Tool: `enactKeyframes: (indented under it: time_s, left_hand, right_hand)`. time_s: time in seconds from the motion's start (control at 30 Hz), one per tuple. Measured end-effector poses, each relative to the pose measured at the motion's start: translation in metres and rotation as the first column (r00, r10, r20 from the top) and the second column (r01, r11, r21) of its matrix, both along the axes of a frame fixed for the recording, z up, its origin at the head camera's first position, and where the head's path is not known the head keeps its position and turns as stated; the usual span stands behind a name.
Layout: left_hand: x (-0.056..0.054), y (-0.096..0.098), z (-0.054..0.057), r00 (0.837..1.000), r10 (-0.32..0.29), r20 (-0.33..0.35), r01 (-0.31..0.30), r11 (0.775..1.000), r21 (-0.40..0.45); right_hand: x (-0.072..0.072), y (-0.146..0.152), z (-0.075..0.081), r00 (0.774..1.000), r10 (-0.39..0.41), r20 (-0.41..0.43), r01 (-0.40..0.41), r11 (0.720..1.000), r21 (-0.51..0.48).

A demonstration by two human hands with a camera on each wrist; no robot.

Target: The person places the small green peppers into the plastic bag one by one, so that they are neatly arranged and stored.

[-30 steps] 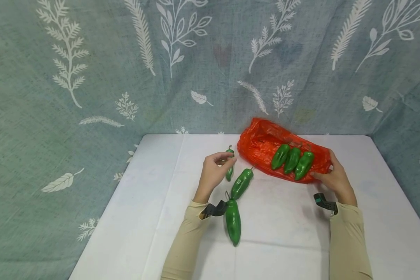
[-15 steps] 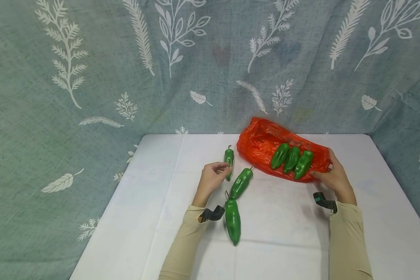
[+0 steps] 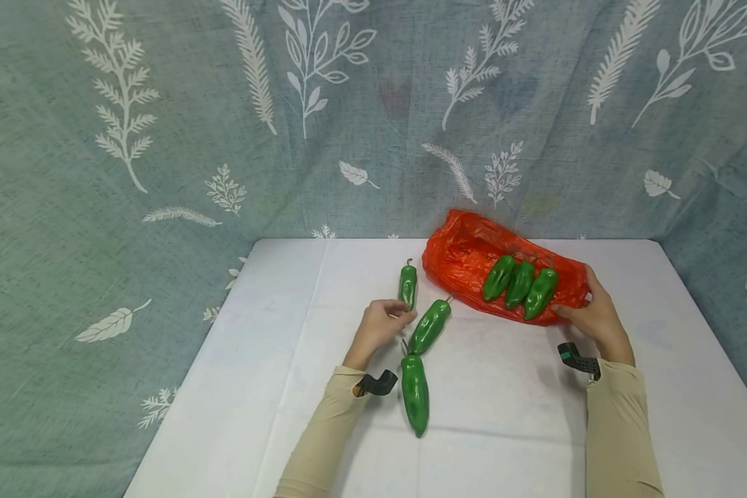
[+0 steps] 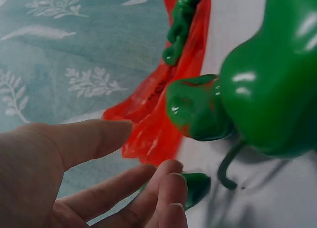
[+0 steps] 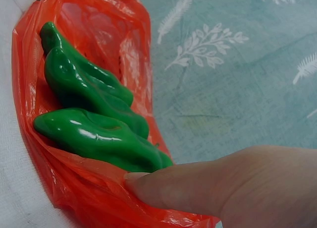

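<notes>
My left hand [image 3: 378, 326] hovers by the lower end of a green chili pepper [image 3: 407, 282], hiding its tip. In the left wrist view, the thumb stands well apart from the relaxed fingers [image 4: 171, 188], with a pepper [image 4: 197, 187] partly behind them. To this hand's right, a second pepper [image 3: 431, 325] lies slanted, and a third pepper [image 3: 416, 395] lies nearer. My right hand [image 3: 600, 321] grips the right end of a red plastic bag [image 3: 456, 259], thumb pressing the near rim in the right wrist view. Three peppers [image 5: 94, 136] lie side by side in the bag.
A white cloth covers the table [image 3: 504, 394]. Behind it hangs a grey-green curtain [image 3: 373, 180] with white leaf prints, close to the bag's far side. Wrist cameras are strapped to both forearms; the left one [image 3: 380, 382] sits close to the nearest pepper.
My left hand has drawn back toward me, from over the upper pepper to its lower end, uncovering most of it. The right hand, the bag and the peppers stay put.
</notes>
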State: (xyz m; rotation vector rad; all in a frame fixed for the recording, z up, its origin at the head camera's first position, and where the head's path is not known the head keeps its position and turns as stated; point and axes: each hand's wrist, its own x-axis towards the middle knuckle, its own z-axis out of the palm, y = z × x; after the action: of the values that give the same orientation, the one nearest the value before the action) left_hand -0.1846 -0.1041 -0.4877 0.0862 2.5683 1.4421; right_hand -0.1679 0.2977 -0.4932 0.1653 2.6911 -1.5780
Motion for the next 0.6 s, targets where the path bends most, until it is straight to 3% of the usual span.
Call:
enactKeyframes:
  time_s: [0.27,0.6]
  left_hand:
    - [0.0016,0.0028,-0.0057,0.995,-0.093,0.031,0.095,0.99,-0.101]
    - [0.0033,0.005,-0.0036,0.991,-0.13,0.039,0.134,0.978,-0.158]
  right_hand:
    - [-0.0006,-0.0011,-0.0003,1.0,-0.01,0.006,0.01,1.0,0.008]
    - [-0.0007,-0.0006,-0.001,1.0,-0.004,-0.013,0.005,1.0,0.013]
